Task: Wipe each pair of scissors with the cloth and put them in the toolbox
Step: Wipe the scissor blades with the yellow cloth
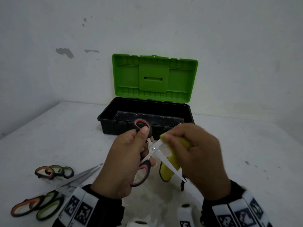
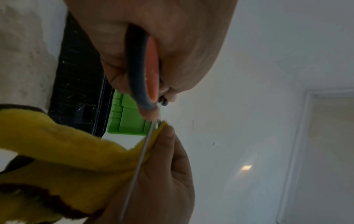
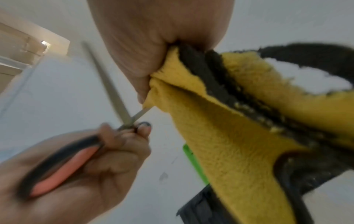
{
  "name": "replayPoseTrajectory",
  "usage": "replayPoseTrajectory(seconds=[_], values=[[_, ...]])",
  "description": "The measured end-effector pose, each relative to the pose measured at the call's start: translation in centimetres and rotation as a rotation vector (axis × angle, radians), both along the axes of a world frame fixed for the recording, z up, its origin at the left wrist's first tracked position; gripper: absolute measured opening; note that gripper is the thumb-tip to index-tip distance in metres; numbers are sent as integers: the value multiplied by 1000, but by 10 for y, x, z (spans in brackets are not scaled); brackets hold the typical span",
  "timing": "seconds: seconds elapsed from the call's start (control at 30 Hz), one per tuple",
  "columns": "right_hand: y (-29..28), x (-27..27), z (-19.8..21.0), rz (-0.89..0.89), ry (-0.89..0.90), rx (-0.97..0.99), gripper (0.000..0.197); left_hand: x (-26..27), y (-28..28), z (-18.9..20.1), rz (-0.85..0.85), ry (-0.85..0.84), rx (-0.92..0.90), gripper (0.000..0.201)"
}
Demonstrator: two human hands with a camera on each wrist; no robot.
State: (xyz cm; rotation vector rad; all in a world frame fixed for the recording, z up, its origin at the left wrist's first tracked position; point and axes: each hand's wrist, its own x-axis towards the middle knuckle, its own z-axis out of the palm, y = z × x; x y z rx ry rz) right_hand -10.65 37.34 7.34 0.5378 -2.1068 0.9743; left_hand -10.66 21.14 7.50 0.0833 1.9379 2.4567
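Observation:
My left hand [image 1: 131,154] grips a pair of pink-and-black-handled scissors [image 1: 154,148] by the handles, its blades spread open in an X. In the left wrist view the pink handle [image 2: 151,68] runs through my curled fingers. My right hand [image 1: 193,149] pinches a yellow cloth [image 1: 167,171] with a dark border around the upper blade, close to the pivot. The cloth [image 3: 226,136] hangs down from that hand. The lower blade points free toward the lower right. Behind both hands the toolbox [image 1: 114,120] stands with its green lid [image 1: 154,76] raised; its black tray looks empty.
Several other scissors [image 1: 54,182] with orange and green handles lie in a heap on the white table at the lower left. A white wall rises right behind the toolbox.

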Motion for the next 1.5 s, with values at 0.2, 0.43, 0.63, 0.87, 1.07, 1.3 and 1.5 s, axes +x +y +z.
replayPoseTrajectory(seconds=[0.2,0.43,0.63,0.87,1.07,1.3,1.5], values=[[1,-3,-3,0,4,-33,2,1,-1,2,-15,7,-7,51],[3,-2,-2,-12,-46,-83,2,2,-2,2,-14,9,-38,45],[2,-2,-5,11,-35,-61,3,-1,-2,-1,-21,15,-31,47],[25,-17,4,-166,-107,-200,5,-1,-1,-6,-10,21,-74,42],[16,1,15,-113,-81,-163,3,-2,-1,-7,52,95,-153,46],[6,-3,0,-123,51,188,3,3,0,-6,83,193,-249,41],[32,-18,1,-221,-123,13,5,8,-5,-6,52,154,-234,37]])
